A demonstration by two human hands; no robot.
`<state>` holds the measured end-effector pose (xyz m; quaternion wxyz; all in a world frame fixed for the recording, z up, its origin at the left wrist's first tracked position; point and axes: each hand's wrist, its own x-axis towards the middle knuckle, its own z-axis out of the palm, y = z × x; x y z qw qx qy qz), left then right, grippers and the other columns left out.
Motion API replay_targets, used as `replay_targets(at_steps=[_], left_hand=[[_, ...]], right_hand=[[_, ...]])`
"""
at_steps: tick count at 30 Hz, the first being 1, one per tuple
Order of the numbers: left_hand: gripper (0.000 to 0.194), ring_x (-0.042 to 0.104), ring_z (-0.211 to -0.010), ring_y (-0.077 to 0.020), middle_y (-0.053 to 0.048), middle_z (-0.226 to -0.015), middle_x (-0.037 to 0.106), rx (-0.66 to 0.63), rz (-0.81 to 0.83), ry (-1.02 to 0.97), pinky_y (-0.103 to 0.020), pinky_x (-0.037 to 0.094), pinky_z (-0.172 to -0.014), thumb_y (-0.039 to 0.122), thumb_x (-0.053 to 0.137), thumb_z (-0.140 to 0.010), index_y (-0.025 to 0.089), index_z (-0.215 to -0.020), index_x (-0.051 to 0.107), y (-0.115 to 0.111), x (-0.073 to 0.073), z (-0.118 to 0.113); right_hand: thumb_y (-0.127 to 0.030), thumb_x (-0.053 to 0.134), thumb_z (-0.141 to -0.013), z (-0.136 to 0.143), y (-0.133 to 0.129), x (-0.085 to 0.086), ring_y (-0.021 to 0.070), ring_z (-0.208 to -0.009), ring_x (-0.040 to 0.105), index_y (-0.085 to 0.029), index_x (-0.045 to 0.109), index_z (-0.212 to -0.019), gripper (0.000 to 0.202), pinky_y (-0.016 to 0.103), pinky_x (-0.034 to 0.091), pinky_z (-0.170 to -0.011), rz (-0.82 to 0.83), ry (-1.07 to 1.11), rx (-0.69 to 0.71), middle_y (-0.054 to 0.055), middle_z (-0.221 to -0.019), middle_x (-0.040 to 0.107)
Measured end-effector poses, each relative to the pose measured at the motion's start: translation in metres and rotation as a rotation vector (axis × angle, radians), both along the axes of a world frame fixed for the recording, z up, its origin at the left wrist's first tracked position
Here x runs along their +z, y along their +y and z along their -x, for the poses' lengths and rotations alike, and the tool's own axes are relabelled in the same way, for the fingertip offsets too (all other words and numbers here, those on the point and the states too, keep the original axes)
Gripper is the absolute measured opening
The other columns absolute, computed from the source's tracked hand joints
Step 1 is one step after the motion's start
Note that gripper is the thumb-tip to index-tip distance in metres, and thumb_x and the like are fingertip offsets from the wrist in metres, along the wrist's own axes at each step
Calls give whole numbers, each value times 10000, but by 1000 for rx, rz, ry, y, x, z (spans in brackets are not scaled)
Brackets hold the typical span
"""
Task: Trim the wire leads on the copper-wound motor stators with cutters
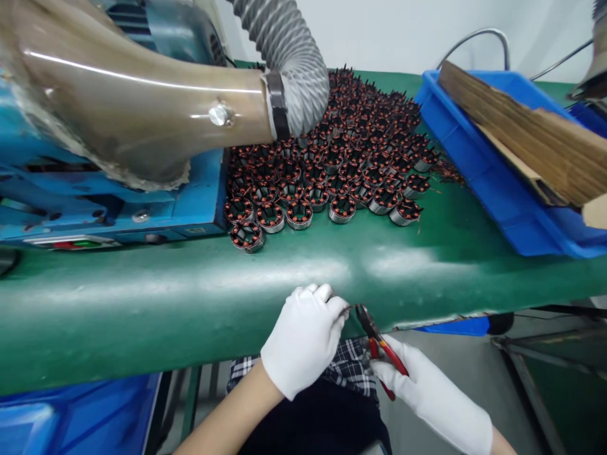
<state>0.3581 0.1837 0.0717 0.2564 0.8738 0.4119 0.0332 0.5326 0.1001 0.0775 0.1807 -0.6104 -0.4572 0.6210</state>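
My left hand [307, 338], in a white glove, is closed with its fingers curled over the bench's front edge. What it grips is mostly hidden; a thin dark wire end [349, 308] pokes out past the thumb. Red-handled cutting pliers [374, 335] are held in my right hand [403, 373], also gloved in white. Their dark jaws point up and left, close to that wire end; whether they touch it I cannot tell. Beyond the hands, many wound motor stators [298, 215] with copper coils stand packed together, the nearest ones in a loose row.
A blue machine [203, 196] with a brown duct [190, 107] and grey flexible hose [303, 69] occupies the left. On the right, a blue bin [493, 196] holds cardboard [531, 133]. The green bench [156, 303] has its front edge just below my hands.
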Motion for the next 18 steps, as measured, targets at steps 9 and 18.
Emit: replay_targets(at_steps=[9,18], left_hand=[[197,465,-780,-194,-27,-821,492,-34,5,38,-322,366,-671,244,377,-876,231,-894,573,2,0,0],[190,489,-778,-179,-19,-827,514,-89,9,-5,-309,380,-682,240,389,-880,240,-909,577,8,-2,8]], right_hand=[[-372,450,-861,17,-5,-18,189,-701,517,-170,521,-818,218,280,438,-695,-17,20,-91,10,-698,537],[-394,582,-820,24,-16,-27,163,-618,551,-167,520,-882,243,301,471,-651,157,547,-491,0,-711,559]])
